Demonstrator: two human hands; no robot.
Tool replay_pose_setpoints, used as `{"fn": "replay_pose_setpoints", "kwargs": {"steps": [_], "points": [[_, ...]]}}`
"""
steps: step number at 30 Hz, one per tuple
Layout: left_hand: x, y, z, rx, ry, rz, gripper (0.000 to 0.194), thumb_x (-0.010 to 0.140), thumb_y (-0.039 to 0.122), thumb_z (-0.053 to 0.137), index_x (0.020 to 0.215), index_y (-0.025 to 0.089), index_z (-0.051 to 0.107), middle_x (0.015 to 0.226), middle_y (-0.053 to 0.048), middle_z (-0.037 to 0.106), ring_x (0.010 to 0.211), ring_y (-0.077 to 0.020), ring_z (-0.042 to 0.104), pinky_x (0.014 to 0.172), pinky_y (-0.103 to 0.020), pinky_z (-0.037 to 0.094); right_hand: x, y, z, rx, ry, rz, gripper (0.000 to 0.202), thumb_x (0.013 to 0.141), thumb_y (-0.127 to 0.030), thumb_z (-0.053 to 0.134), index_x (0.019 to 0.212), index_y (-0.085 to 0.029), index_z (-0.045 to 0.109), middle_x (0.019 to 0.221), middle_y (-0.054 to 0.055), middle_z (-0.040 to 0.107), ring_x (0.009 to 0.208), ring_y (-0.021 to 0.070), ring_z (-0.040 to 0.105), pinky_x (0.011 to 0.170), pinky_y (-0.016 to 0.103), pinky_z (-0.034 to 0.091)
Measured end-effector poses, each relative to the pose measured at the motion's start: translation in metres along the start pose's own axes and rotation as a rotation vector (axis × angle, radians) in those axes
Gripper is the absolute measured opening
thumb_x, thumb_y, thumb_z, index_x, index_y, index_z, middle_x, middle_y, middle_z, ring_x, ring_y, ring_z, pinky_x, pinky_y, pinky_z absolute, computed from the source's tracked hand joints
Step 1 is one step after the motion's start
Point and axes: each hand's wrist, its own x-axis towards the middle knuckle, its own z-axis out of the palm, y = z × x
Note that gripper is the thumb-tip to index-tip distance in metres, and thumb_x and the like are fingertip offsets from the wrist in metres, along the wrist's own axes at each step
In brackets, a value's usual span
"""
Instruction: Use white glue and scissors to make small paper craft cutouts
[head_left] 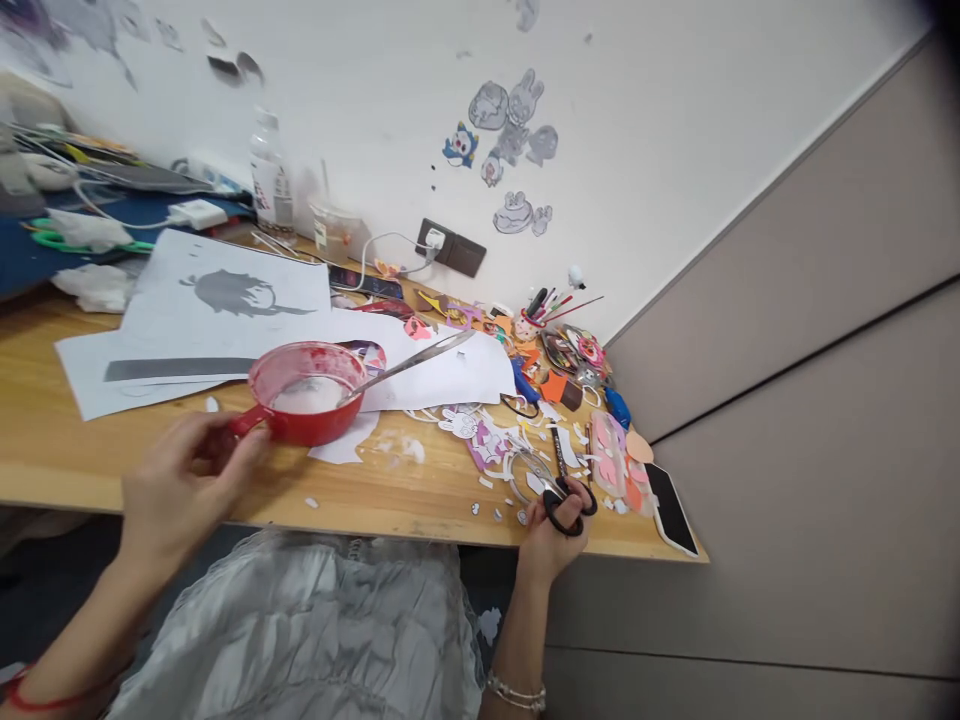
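At the left, my left hand point(191, 475) pinches the short handle of a red bowl point(311, 425). White material lies inside the bowl, and a metal utensil point(416, 360) leans out over its right rim. My right hand point(555, 525) is closed around the black handles of the scissors point(551, 485) near the table's front edge. The scissor blades point up and left over paper scraps. White sheets point(435, 375) lie behind and beside the bowl, one with a dark printed figure point(232, 292).
Paper cutouts and scraps point(487, 440) cover the table's right part. A pen holder point(529, 325) stands behind them, and a white-edged phone point(673, 510) lies at the right corner. Along the wall are a bottle point(271, 185), a cup point(334, 235) and a charging cable.
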Motion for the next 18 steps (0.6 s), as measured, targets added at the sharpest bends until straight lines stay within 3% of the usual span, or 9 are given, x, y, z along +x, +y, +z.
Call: {"fn": "replay_pose_setpoints", "kwargs": {"steps": [3,5,8,11,13,15,18], "points": [[0.006,0.005,0.004,0.11,0.072,0.097,0.035,0.075,0.049,0.053,0.081,0.015,0.056,0.077,0.001,0.044,0.069,-0.0118,0.05,0.059,-0.03,0.043,0.01,0.003,-0.003,0.177,-0.274,0.094,0.023,0.08,-0.045,0.052,0.094,-0.028,0.051,0.055,-0.007,0.049,0.032,0.0079,0.036,0.039,0.028,0.043],[0.008,0.004,0.006,0.108,0.081,0.123,0.034,0.074,0.048,0.054,0.076,0.014,0.056,0.083,-0.002,0.045,0.07,-0.0125,0.052,0.059,-0.03,0.046,0.013,0.006,-0.007,0.228,-0.386,0.125,0.025,0.076,-0.04,0.06,0.096,-0.027,0.053,0.056,-0.007,0.052,0.037,0.0086,0.044,0.051,0.033,0.052],[0.01,0.0,0.006,0.075,0.062,0.158,0.035,0.075,0.047,0.053,0.078,0.012,0.058,0.097,-0.005,0.048,0.084,-0.0175,0.056,0.069,-0.033,0.05,0.014,0.009,-0.009,0.223,-0.426,0.134,0.03,0.071,-0.032,0.067,0.098,-0.026,0.056,0.063,-0.006,0.057,0.051,0.0116,0.057,0.071,0.041,0.055],[0.011,-0.002,0.004,0.073,0.049,0.195,0.034,0.076,0.047,0.054,0.075,0.013,0.059,0.111,-0.007,0.05,0.094,-0.0215,0.057,0.077,-0.037,0.051,0.014,0.01,-0.007,0.247,-0.374,0.127,0.031,0.069,-0.03,0.069,0.097,-0.026,0.057,0.072,-0.004,0.06,0.058,0.0128,0.062,0.077,0.044,0.054],[0.011,-0.002,0.002,0.076,0.059,0.213,0.032,0.075,0.046,0.058,0.071,0.015,0.059,0.116,-0.006,0.052,0.096,-0.0228,0.058,0.078,-0.038,0.051,0.013,0.009,-0.007,0.267,-0.314,0.113,0.03,0.068,-0.029,0.07,0.096,-0.026,0.058,0.071,-0.005,0.061,0.056,0.0126,0.062,0.073,0.041,0.055],[0.01,-0.003,0.001,0.045,0.095,0.245,0.028,0.072,0.045,0.064,0.068,0.017,0.059,0.115,-0.005,0.055,0.095,-0.0228,0.06,0.079,-0.037,0.052,0.012,0.008,-0.007,0.272,-0.257,0.111,0.023,0.069,-0.03,0.069,0.089,-0.025,0.058,0.058,-0.008,0.056,0.044,0.0109,0.056,0.06,0.035,0.056],[0.006,-0.005,0.0,-0.036,0.184,0.274,0.021,0.072,0.038,0.067,0.071,0.019,0.059,0.113,-0.006,0.056,0.093,-0.0216,0.06,0.082,-0.037,0.052,0.01,0.008,-0.009,0.234,-0.228,0.164,0.02,0.068,-0.034,0.07,0.081,-0.024,0.058,0.039,-0.011,0.044,0.031,0.0119,0.049,0.031,0.021,0.037]]}}
